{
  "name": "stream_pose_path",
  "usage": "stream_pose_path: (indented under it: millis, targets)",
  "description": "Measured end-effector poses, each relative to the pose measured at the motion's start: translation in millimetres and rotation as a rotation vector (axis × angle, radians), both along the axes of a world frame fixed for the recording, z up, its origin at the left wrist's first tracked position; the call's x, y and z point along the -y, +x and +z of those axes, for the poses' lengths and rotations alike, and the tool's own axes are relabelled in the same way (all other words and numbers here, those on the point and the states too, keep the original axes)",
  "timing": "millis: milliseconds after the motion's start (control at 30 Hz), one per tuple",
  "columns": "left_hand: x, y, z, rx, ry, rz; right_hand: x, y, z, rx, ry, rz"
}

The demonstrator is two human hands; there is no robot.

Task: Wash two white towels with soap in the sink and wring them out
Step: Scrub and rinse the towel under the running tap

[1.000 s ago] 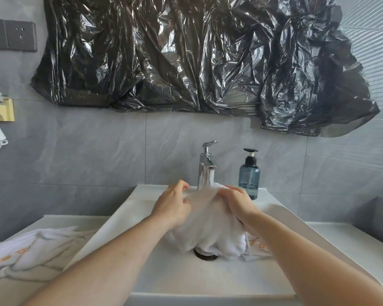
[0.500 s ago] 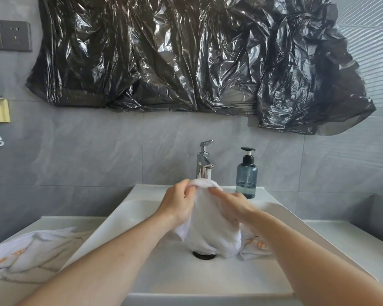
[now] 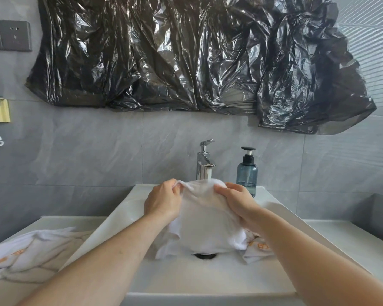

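Note:
A white towel hangs over the white sink, its top edge just under the chrome faucet. My left hand pinches the towel's upper left edge. My right hand grips its upper right part. The towel's lower end drapes onto the basin and hides most of the drain. A second white towel with orange print lies crumpled on the counter to the left of the sink. A blue soap pump bottle stands right of the faucet.
Black plastic sheeting covers the wall above the sink. A wall socket and a yellow holder are at the far left. The white counter extends right of the basin, toward a grey ledge.
My hands have lifted the towel's top edge up toward the faucet spout and spread it wider. The view has shifted slightly.

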State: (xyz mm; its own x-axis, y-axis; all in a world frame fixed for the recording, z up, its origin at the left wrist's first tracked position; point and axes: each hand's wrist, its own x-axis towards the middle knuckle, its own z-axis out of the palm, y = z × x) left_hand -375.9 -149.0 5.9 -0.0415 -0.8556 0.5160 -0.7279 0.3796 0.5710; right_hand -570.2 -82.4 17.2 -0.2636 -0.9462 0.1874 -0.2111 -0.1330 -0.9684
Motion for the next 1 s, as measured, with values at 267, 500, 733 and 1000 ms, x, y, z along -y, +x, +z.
stream_pose_path:
  millis: [267, 500, 733, 1000]
  targets:
    - [0, 5, -3, 0.244, -0.002, -0.028, 5, -1, -6, -0.023, -0.066, 0.042]
    - [-17, -12, -5, -0.018, 0.284, -0.477, 0, 2, 1, 0.063, 0.013, 0.266]
    - [-2, -10, -3, -0.137, -0.037, -0.319, 6, -3, -6, -0.181, -0.055, 0.018]
    - [0, -6, -1, -0.25, -0.172, -0.183, 4, -3, -8, -0.435, 0.291, 0.068]
